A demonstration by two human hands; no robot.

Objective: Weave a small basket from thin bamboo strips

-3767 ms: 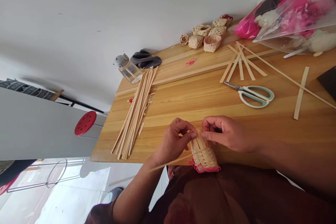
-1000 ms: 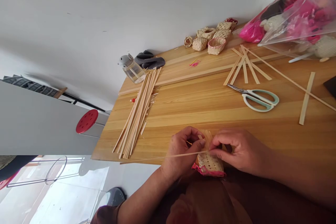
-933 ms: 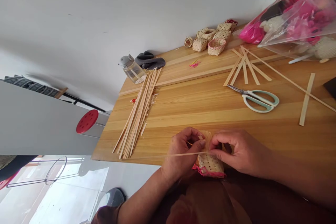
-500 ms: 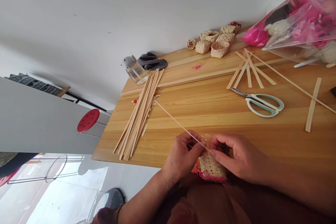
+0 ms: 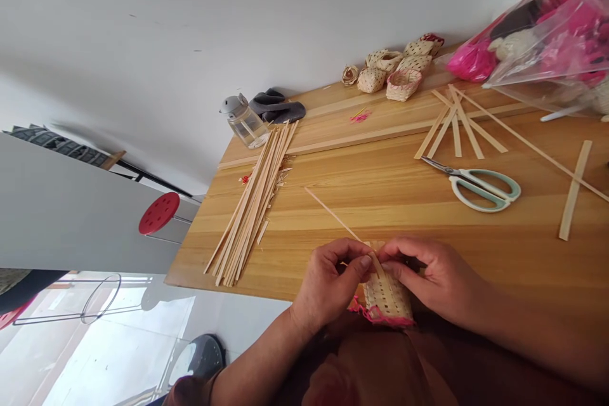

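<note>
A small woven piece (image 5: 387, 295) with pink yarn along its lower edge lies at the table's near edge, close to my body. My left hand (image 5: 335, 276) pinches it near the top, thumb pressing on a strip end. My right hand (image 5: 423, 269) grips the piece's upper right, thumb and fingers closed together. A thin wooden strip (image 5: 333, 212) reaches from between the hands toward the upper left over the table. The fingertips partly hide where this strip meets the weave.
A bundle of wooden strips (image 5: 259, 203) lies to the left, beside a water bottle (image 5: 247, 124). Scissors (image 5: 485, 189) and fanned strips (image 5: 457, 127) are at right. Small woven baskets (image 5: 403, 84) and a plastic bag of pink things (image 5: 561, 44) stand behind. A red stool (image 5: 159, 213) is beyond the table.
The thin strip has been drawn through; its free part is shorter and now passes behind my left fingers instead of across them. My right thumb has moved slightly up the piece.
</note>
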